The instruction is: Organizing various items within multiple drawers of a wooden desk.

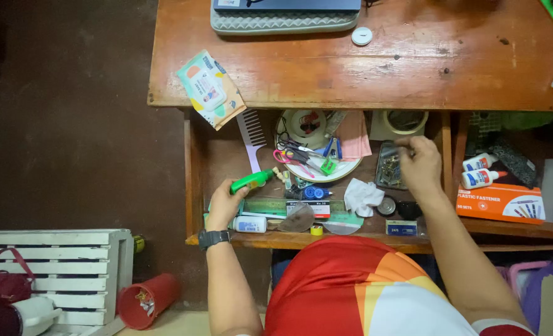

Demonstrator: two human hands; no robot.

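Head view: my left hand (224, 204) has its fingers wrapped round a green tube-shaped tool (252, 181), held over the left part of the open drawer (192, 180) under the wooden desk (326, 74); my right hand (419, 165) reaches to the drawer's right side, fingers pinched over a clear box of small metal clips (389, 167); cannot tell whether they grip anything; white plate (345, 169) with scissors between hands; crumpled tissue (362, 196) nearby.
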